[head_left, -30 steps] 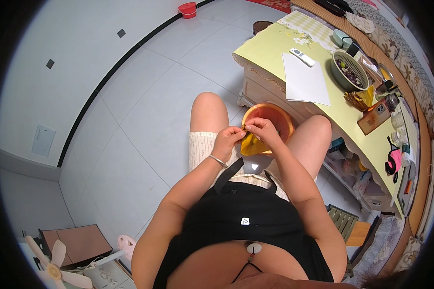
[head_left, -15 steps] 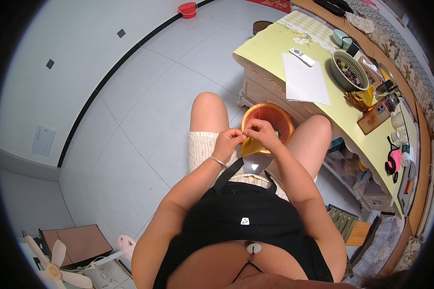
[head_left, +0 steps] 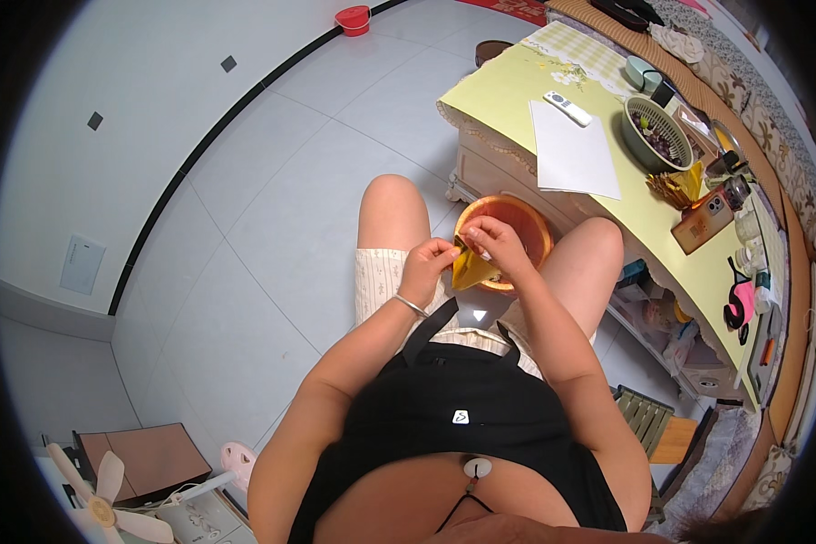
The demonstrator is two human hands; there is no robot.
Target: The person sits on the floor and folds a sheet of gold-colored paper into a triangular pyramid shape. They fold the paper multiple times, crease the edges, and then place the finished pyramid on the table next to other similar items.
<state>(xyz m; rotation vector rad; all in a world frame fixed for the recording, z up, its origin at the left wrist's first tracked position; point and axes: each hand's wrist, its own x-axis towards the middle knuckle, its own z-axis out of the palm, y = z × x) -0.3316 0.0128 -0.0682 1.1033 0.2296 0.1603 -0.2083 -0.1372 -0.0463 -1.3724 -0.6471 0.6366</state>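
A small yellow packet-like pouch [head_left: 470, 271], its shiny side toward me, hangs over the near rim of an orange bin [head_left: 537, 218] between my knees. My left hand [head_left: 428, 267] pinches its upper left edge between thumb and fingertips. Just right of it and slightly higher, my right hand [head_left: 499, 247] has thumb and fingers drawn together at the pouch's top. What lies between those fingertips is too small to tell. A darker gap shows at the top of the pouch, between the two hands. My right hand covers part of the bin's inside.
On the desk [head_left: 490, 100] to the right are white sheets [head_left: 571, 154], a remote control [head_left: 568, 107], a colander of dark fruit [head_left: 655, 136], gold-yellow crumpled packaging [head_left: 675, 188] and a phone [head_left: 704, 223]. A fan [head_left: 102, 512] stands at lower left, a red bucket [head_left: 354, 20] far off.
My right hand has shifted slightly up and right, away from my left fingertips. The top of the yellow pouch now looks spread wider. My left hand has hardly moved.
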